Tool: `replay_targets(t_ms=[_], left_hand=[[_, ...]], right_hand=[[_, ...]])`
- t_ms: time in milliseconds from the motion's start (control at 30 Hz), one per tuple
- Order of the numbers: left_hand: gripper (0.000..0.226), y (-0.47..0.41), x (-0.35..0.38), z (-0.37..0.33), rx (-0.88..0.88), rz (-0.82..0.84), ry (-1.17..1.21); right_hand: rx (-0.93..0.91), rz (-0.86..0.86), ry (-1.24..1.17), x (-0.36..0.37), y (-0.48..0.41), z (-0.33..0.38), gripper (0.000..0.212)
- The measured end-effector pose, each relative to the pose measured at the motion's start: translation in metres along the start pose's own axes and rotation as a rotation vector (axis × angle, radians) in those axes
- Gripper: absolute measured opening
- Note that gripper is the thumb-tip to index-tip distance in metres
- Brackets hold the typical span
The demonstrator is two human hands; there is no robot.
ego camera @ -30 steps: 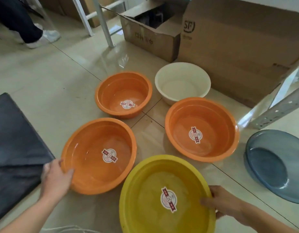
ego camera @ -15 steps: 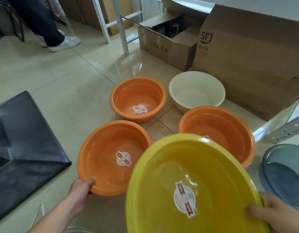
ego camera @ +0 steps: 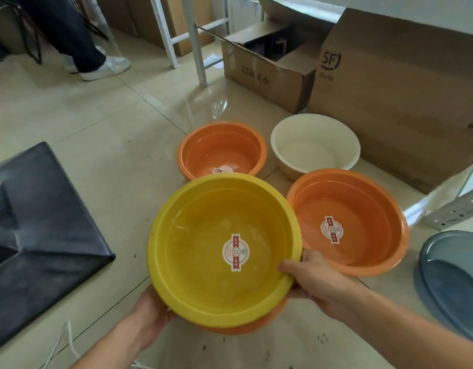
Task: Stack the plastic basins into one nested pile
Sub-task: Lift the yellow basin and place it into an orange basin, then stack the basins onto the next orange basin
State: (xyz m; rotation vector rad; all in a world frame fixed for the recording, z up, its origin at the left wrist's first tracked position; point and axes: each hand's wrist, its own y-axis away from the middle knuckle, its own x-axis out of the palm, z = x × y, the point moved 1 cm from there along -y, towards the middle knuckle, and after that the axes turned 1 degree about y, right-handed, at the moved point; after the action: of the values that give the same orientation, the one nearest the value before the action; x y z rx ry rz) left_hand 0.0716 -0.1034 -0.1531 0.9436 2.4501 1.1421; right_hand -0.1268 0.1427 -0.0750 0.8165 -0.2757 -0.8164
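Two hands seat the yellow basin into an orange basin: right hand pinching its 4 o'clock rim, left hand gripping underneath at 7 o'clock; lower level, rims concentric.

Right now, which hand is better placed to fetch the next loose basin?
Right hand, probably: it grips the yellow plastic basin beside the large orange plastic basin. The left hand is on the far side.
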Motion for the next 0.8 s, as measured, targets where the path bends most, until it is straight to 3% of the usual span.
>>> replay_targets(t_ms=[167, 200, 267, 333, 400, 467, 567, 633, 733, 800], left_hand=[[0.074, -0.001, -0.004, -0.002, -0.029, 0.051, 0.086], [0.073, 0.001, 0.000, -0.003, -0.009, 0.090, 0.032], [0.052, 0.005, 0.012, -0.007, 0.032, 0.118, -0.095], [0.031, 0.004, 0.018, -0.006, 0.068, 0.058, -0.166], [0.027, -0.001, 0.018, -0.005, 0.085, 0.017, -0.206], [0.034, -0.006, 0.017, -0.005, 0.080, 0.008, -0.225], [0.042, -0.015, 0.016, -0.002, 0.089, -0.016, -0.215], [0.042, -0.016, 0.019, -0.002, 0.090, -0.017, -0.197], [0.042, -0.014, 0.025, -0.005, 0.085, -0.012, -0.164], [0.043, -0.012, 0.027, -0.008, 0.073, -0.026, -0.146]], right_hand=[[0.045, -0.038, 0.155, -0.002, -0.003, -0.023, 0.013], [0.056, -0.040, 0.228, -0.002, -0.004, -0.024, 0.011], [0.090, -0.059, 0.438, -0.006, -0.008, -0.025, 0.028], [0.147, -0.041, 0.486, -0.013, -0.012, -0.031, 0.046], [0.264, -0.003, 0.262, -0.026, -0.017, -0.044, 0.066], [0.373, -0.013, -0.126, -0.042, -0.019, -0.058, 0.075], [0.357, -0.255, -0.616, -0.078, -0.030, -0.083, 0.067], [0.312, -0.407, -0.741, -0.101, -0.036, -0.091, 0.057], [0.195, -0.475, -0.874, -0.130, -0.041, -0.082, 0.024], [0.158, -0.495, -0.855, -0.141, -0.041, -0.074, 0.034]])
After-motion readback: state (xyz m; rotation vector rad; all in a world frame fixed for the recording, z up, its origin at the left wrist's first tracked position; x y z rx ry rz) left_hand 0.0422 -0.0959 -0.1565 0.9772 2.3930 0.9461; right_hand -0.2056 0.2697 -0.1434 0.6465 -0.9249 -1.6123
